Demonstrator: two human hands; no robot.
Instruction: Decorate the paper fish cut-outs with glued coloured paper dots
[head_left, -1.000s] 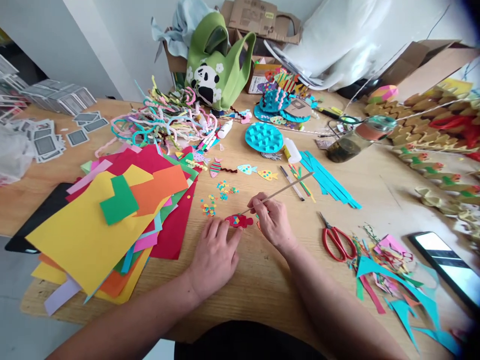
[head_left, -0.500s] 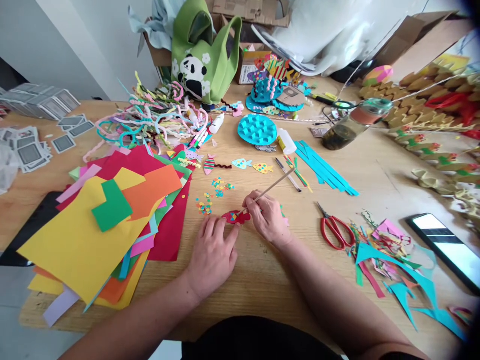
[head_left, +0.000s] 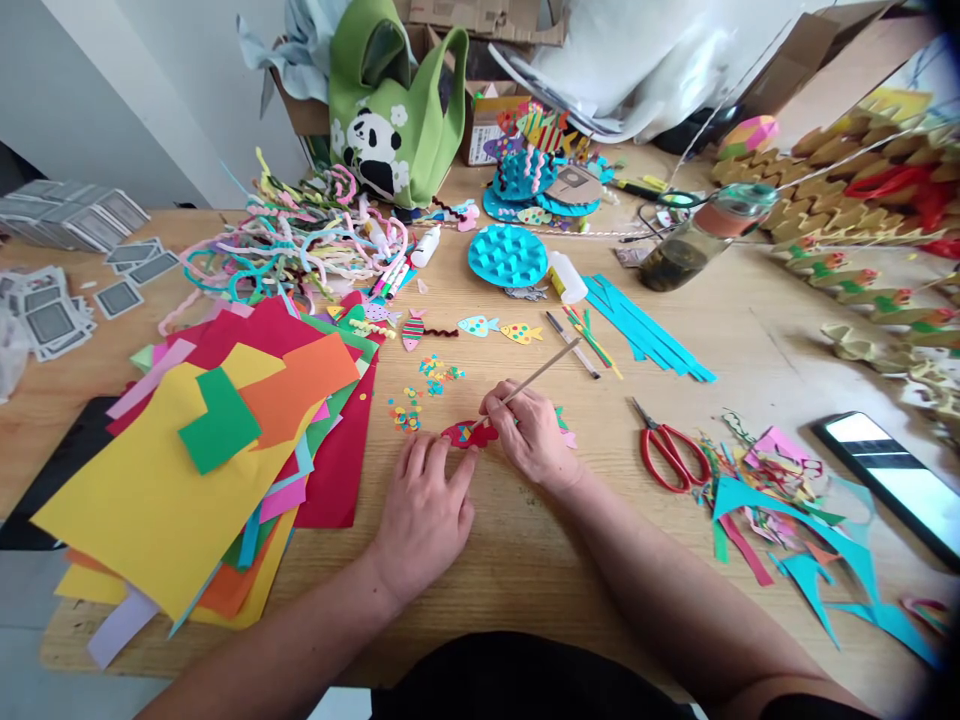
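A red paper fish (head_left: 457,433) with small coloured pieces on it lies flat on the wooden table. My left hand (head_left: 429,500) rests with spread fingers at its near edge, the fingertips touching it. Pinched in my right hand (head_left: 534,435) is a thin wooden stick (head_left: 541,371), its lower tip on the fish and its upper end slanting up to the right. Just beyond the fish are small heaps of coloured paper dots (head_left: 435,374). Another paper fish (head_left: 564,425) lies partly hidden behind my right hand.
Coloured paper sheets (head_left: 150,490) are stacked at left. Red-handled scissors (head_left: 673,457), paper scraps (head_left: 795,520) and a phone (head_left: 892,485) lie at right. Farther back are finished-looking paper fish (head_left: 521,333), a white glue bottle (head_left: 568,279), blue strips (head_left: 649,330) and a glass jar (head_left: 705,240).
The view has shifted slightly. The stick's upper end has dipped a little, and its tip stays on the red fish. My left hand keeps its place beside the fish.
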